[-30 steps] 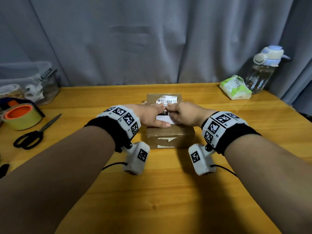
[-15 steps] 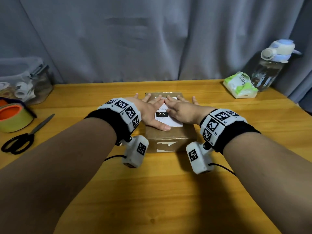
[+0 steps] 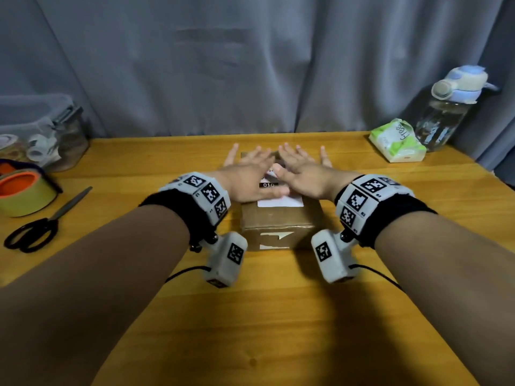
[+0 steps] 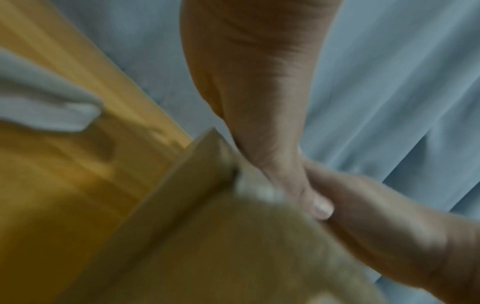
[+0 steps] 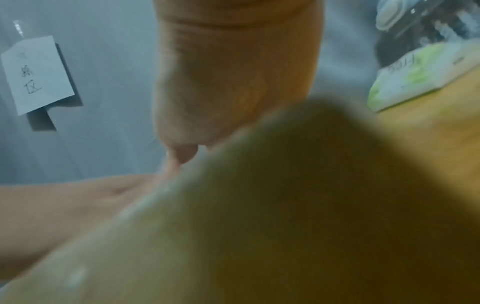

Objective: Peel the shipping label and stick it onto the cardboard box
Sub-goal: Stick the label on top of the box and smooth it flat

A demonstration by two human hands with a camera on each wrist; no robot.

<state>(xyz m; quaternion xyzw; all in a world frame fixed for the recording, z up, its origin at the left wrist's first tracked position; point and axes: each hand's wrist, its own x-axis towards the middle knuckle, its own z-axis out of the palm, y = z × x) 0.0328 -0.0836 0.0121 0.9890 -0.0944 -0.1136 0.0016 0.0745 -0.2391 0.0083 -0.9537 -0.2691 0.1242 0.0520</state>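
Observation:
A small brown cardboard box (image 3: 278, 221) sits in the middle of the wooden table (image 3: 278, 316). A white shipping label (image 3: 281, 201) with a black "010" bar lies flat on its top. My left hand (image 3: 250, 174) lies palm down on the left part of the label, fingers straight and spread past the box's far edge. My right hand (image 3: 302, 169) lies flat beside it on the right part, fingers straight too. Both hands hide most of the label. The wrist views are blurred; the left wrist view shows the box edge (image 4: 187, 185) and a thumb pressed flat.
Black-handled scissors (image 3: 36, 227) and a yellow tape roll (image 3: 25, 193) lie at the left, with a clear storage bin (image 3: 41, 129) behind. A green tissue pack (image 3: 398, 142) and a water bottle (image 3: 451, 107) stand at the back right. A grey curtain (image 3: 250, 65) closes the back.
A second ago both hands pinched the label's upper part above the box. They have since flattened and slid forward over the label, fingers now spread past the far edge.

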